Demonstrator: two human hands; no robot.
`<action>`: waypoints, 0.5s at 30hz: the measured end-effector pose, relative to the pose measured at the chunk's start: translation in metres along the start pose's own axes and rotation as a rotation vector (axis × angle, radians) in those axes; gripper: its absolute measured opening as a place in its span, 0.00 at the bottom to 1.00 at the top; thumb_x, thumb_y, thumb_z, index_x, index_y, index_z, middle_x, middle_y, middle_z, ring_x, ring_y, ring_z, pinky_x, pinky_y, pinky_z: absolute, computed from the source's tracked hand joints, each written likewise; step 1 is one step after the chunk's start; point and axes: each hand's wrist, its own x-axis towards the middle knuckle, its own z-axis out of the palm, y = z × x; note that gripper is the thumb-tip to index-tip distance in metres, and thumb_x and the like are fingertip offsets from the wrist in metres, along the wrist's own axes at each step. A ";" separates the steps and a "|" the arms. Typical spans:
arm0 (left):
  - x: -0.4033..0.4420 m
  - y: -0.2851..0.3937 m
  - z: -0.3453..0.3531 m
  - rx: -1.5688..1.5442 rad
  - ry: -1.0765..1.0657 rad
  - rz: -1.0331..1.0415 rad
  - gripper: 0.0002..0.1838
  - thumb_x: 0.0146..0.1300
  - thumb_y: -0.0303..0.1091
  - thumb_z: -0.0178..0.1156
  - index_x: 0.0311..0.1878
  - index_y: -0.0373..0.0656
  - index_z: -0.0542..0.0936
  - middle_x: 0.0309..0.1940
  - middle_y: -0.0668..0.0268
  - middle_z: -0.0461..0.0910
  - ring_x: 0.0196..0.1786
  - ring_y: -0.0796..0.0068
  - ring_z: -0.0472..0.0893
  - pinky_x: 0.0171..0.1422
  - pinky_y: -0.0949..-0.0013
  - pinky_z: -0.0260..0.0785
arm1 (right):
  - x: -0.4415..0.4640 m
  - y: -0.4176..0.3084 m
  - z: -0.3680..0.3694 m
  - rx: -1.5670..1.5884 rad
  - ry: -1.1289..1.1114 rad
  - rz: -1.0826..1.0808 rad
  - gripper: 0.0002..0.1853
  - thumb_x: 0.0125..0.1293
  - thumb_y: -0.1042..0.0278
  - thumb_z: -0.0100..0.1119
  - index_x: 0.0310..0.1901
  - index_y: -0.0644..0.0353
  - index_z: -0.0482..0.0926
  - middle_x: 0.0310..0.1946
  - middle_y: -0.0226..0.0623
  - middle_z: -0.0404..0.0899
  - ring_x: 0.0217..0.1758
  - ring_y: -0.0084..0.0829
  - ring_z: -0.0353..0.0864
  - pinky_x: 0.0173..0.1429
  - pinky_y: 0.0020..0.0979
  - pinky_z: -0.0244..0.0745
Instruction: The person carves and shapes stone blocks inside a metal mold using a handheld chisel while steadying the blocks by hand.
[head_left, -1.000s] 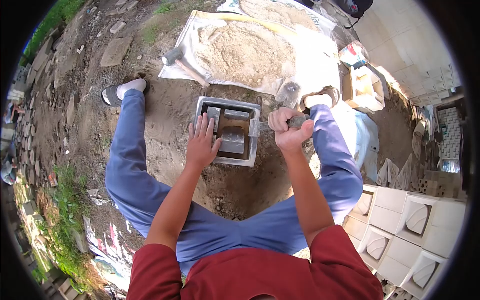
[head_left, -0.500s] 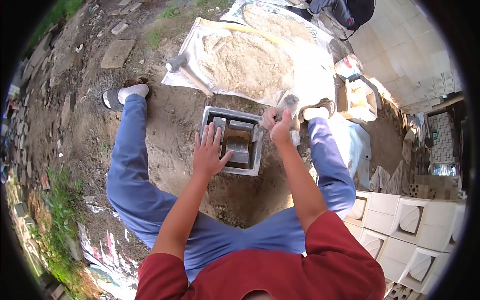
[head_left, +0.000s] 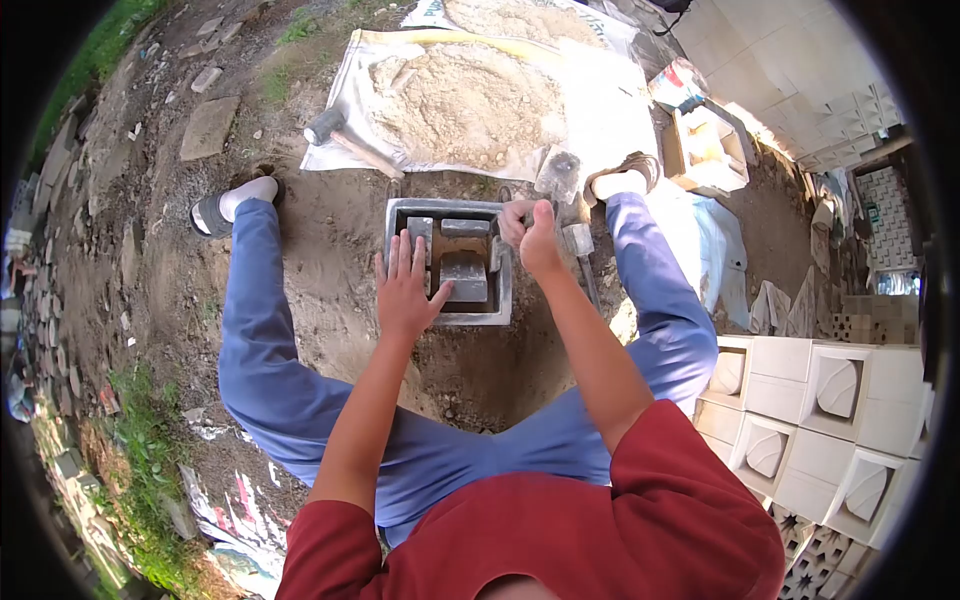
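A rectangular metal mold (head_left: 505,300) sits on the dirt between my legs, with grey metal blocks (head_left: 463,281) inside its frame. My left hand (head_left: 404,293) lies with fingers spread over the left side of the mold, fingertips at an inner block and thumb reaching the lower middle one. At the mold's right edge, my right hand (head_left: 532,237) is closed in a fist with the thumb up; whatever is inside it is hidden. Just beyond this hand lie a trowel blade (head_left: 558,174) and a second tool (head_left: 578,240) with a long handle.
A mallet (head_left: 325,126) lies at the left edge of a white sheet (head_left: 335,95) that bears pale sandy powder (head_left: 470,105). A box (head_left: 706,150) stands beyond my right foot. Patterned blocks (head_left: 780,400) are stacked at the right. A flat stone (head_left: 210,128) lies at the left.
The whole view has shifted and turned slightly as my head moved. My right fist appears a little closer to the mold's edge. My left hand stays on the mold.
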 end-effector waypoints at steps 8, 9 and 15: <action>-0.003 0.003 0.002 0.029 0.026 0.029 0.49 0.66 0.63 0.59 0.81 0.43 0.57 0.83 0.55 0.50 0.85 0.56 0.48 0.85 0.44 0.38 | -0.013 0.031 -0.012 0.006 -0.059 0.028 0.39 0.75 0.25 0.30 0.16 0.51 0.53 0.13 0.22 0.51 0.15 0.18 0.50 0.21 0.26 0.43; -0.001 0.003 0.003 0.033 0.016 0.022 0.49 0.66 0.63 0.59 0.81 0.43 0.57 0.83 0.55 0.50 0.85 0.56 0.48 0.85 0.44 0.38 | -0.010 0.025 -0.011 0.004 -0.053 0.017 0.39 0.75 0.25 0.30 0.16 0.51 0.53 0.13 0.22 0.51 0.15 0.18 0.50 0.21 0.26 0.43; -0.002 0.003 0.008 0.046 0.020 0.014 0.49 0.65 0.63 0.59 0.81 0.43 0.57 0.83 0.54 0.51 0.85 0.56 0.49 0.85 0.44 0.39 | -0.020 0.000 0.000 0.015 0.035 0.017 0.38 0.78 0.30 0.31 0.16 0.53 0.53 0.13 0.23 0.52 0.16 0.19 0.51 0.22 0.28 0.45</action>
